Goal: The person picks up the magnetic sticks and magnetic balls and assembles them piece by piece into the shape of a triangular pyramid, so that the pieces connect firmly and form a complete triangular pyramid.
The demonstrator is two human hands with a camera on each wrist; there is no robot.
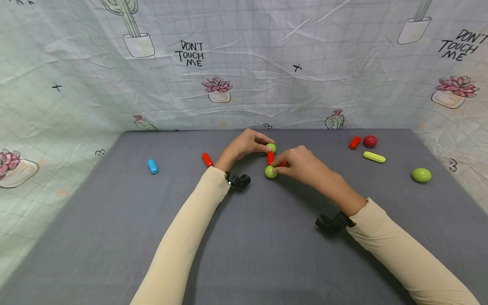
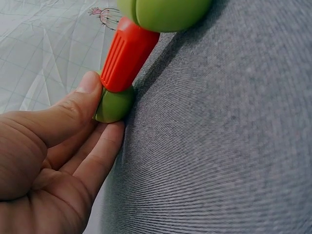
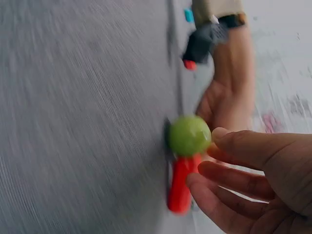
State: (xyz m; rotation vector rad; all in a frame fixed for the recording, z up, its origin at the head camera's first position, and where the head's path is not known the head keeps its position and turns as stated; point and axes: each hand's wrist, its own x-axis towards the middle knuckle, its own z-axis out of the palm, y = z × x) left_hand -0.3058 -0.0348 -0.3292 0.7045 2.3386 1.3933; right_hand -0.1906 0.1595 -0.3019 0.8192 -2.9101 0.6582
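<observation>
My left hand (image 1: 247, 145) pinches a small green ball (image 2: 114, 105) between thumb and fingers. A grooved red stick (image 2: 127, 54) runs from that ball to a second green ball (image 2: 168, 13), nearer me. At this nearer green ball (image 3: 190, 135) is my right hand (image 1: 305, 165), with thumb and index finger at its side. Another red stick (image 3: 180, 187) extends from beside the nearer ball, under the right fingers; the head view shows only a bit of it. Both balls and the sticks lie low over the grey table.
Left of my left wrist lie a red stick (image 1: 207, 159) and a blue stick (image 1: 153, 166). On the right are a red stick (image 1: 355, 142), a dark red ball (image 1: 370, 141), a yellow-green stick (image 1: 374, 157) and a green ball (image 1: 421, 175). A printed cloth (image 1: 251, 55) hangs behind the table.
</observation>
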